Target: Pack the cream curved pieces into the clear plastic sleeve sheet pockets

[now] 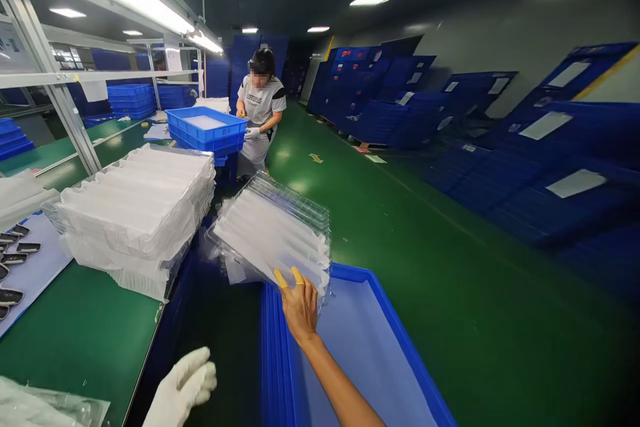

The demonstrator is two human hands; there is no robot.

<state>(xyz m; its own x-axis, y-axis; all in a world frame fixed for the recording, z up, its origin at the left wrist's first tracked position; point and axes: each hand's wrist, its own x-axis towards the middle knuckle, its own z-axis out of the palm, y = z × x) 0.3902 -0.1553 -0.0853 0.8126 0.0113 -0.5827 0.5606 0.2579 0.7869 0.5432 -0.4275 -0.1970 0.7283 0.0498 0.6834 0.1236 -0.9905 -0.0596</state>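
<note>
Two hands show in the head view, and only one is at work. The right hand (300,307), bare but for yellow cots on two fingers (280,278), is closed on the near edge of a stack of clear trays (273,237); the thumb is out of sight. The stack tilts up and away from those fingers, held in the air just above the near end of a blue crate (400,327), whose floor lies under the wrist. The left hand (183,387), in a white glove, hangs loose and half-spread, gripping nothing, low and to the left of the fingers beside the edge of the green table (85,333). Farther left and ahead of the fingers, a larger pile of trays (140,207) sits on that table, with small dark parts (13,267) beyond it. Well ahead, a co-worker (260,113) stands at a second crate (207,130). To my eye a one-edge pinch is thin for so floppy a stack. It would be steadier with the gloved hand under the far side, kept level so the layers do not fan, and clear of the crate's rim.
</note>
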